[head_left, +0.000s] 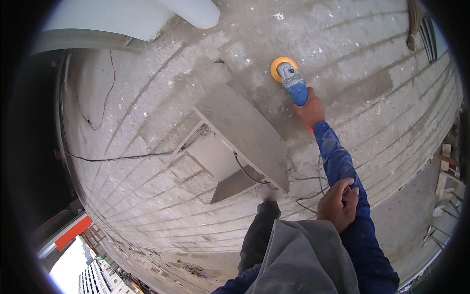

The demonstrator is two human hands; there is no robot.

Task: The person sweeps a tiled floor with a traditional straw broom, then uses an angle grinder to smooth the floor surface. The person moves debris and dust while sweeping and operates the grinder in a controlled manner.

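My right hand [312, 110] is wrapped round the blue body of an angle grinder [296, 89], its arm stretched ahead. The grinder's round yellow-rimmed disc [278, 67] lies against the dusty grey surface; motion blur does not show whether it spins. My left hand [338, 203] crosses over to my right forearm, fingers curled and closed on the blue sleeve [360, 196]. A grey cloth [303, 255] hangs in front and hides most of my left arm. Some orange shows just below my right hand.
A dusty board structure [245, 127] stands left of the grinder, with a black cable [247, 171] over its edge. More cable [313, 198] loops near my right forearm. My foot [267, 193] is beside the boards. A white column [196, 12] stands at the top; wooden frames [448, 166] at far right.
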